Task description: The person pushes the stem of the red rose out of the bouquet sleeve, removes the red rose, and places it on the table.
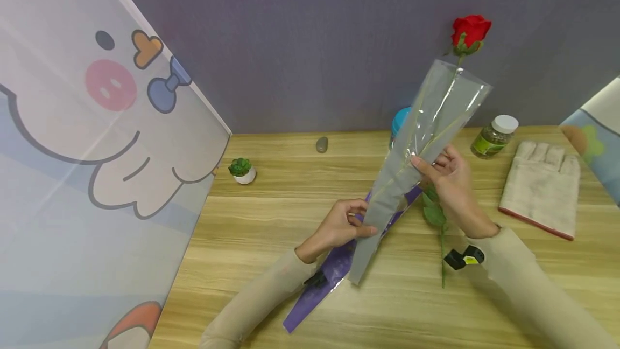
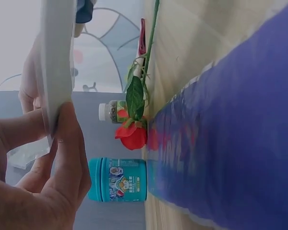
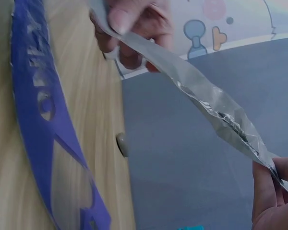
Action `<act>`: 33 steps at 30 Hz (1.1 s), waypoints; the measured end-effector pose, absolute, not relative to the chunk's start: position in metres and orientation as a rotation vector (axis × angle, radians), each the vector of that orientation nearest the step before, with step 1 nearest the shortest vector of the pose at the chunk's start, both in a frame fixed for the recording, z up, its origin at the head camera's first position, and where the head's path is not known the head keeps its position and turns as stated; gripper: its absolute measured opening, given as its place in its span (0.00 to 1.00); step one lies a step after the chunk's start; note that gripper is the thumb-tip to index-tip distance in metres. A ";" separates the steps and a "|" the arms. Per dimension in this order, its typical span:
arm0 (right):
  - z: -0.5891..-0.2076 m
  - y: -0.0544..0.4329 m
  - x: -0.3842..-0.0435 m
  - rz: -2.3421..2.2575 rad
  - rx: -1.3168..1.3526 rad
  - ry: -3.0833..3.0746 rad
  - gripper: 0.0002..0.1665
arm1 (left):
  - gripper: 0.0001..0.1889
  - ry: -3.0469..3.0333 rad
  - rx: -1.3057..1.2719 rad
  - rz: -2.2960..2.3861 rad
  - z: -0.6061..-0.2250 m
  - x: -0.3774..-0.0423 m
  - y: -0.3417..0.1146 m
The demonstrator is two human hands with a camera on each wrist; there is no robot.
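Observation:
A grey flower sleeve (image 1: 387, 187) with a clear front is held slanted above the table by both hands. A red rose (image 1: 471, 32) stands out of its wide top, its stem running down inside. My left hand (image 1: 341, 225) pinches the sleeve's narrow lower part between thumb and fingers. Higher up, my right hand (image 1: 451, 187) grips the sleeve's right edge, thumb in front. Beneath lies a purple sleeve (image 1: 310, 300) with lettering, partly hidden. A second red rose (image 2: 133, 136) lies on the table; its leaves (image 1: 433, 209) show below the right hand.
Toward the back stand a blue-lidded jar (image 1: 401, 119), partly hidden, and a white-capped jar (image 1: 495, 136). Pale work gloves (image 1: 542, 187) lie at the right. A small potted succulent (image 1: 242, 170) and a grey stone (image 1: 322, 145) are at the left and back. A grey wall (image 1: 310, 47) rises behind.

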State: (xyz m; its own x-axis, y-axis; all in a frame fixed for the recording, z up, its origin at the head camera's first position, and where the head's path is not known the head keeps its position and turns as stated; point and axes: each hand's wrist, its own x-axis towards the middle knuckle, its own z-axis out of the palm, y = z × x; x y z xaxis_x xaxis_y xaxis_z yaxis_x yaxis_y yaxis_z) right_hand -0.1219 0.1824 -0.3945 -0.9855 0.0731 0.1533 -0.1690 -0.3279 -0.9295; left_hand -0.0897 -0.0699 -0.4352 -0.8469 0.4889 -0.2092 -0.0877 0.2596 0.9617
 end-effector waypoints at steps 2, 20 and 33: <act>-0.392 0.185 -0.122 2.439 0.121 -1.736 0.23 | 0.23 2.084 0.364 1.616 -0.435 -0.089 -0.071; -0.388 0.186 -0.122 2.456 0.167 -1.745 0.24 | 0.28 2.129 0.423 1.610 -0.435 -0.097 -0.076; -0.395 0.177 -0.116 2.461 0.127 -1.868 0.22 | 0.26 2.107 0.577 1.755 -0.423 -0.114 -0.063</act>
